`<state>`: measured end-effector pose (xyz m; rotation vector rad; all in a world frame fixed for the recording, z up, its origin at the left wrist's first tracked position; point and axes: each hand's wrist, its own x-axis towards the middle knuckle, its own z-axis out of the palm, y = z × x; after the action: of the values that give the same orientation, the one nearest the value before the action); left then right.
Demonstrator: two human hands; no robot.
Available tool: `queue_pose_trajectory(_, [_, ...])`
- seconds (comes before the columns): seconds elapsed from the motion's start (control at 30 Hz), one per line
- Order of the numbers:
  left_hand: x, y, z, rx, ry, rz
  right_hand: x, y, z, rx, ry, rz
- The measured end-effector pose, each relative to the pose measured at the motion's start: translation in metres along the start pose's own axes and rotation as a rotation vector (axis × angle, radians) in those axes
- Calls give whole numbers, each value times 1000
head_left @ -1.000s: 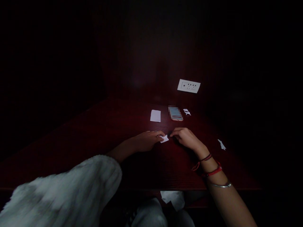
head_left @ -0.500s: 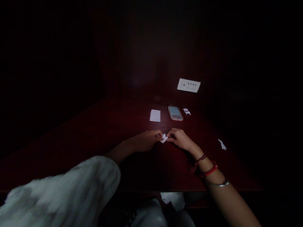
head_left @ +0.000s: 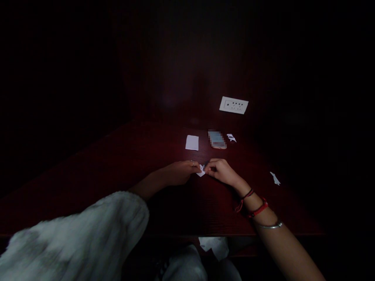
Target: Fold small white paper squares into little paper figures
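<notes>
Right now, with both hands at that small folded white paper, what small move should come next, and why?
Perhaps the bare right hand should gently press the small folded white paper flatter. It is at the paper's right side, opposite the bare left hand, and pointed parts seem to stick up between them, though dimness hides the exact folds.

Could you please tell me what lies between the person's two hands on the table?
In the head view, a small folded white paper lies between the left hand and the right hand, with both touching it.
</notes>
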<state>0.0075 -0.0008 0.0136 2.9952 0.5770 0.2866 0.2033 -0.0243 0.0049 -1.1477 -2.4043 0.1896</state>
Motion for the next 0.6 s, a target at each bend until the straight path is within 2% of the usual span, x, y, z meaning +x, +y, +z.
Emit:
queue_pose_trajectory(0.27, [0, -1, 0, -26, 6, -48, -2, -5, -4, -81, -74, -72])
queue_pose_trajectory(0.47, [-1, 1, -4, -20, -24, 8, -2, -7, -6, -94, -113, -111])
queue_pose_trajectory(0.6, [-1, 1, -4, -18, -30, -12, -2, -5, -5, -73, -119, -102])
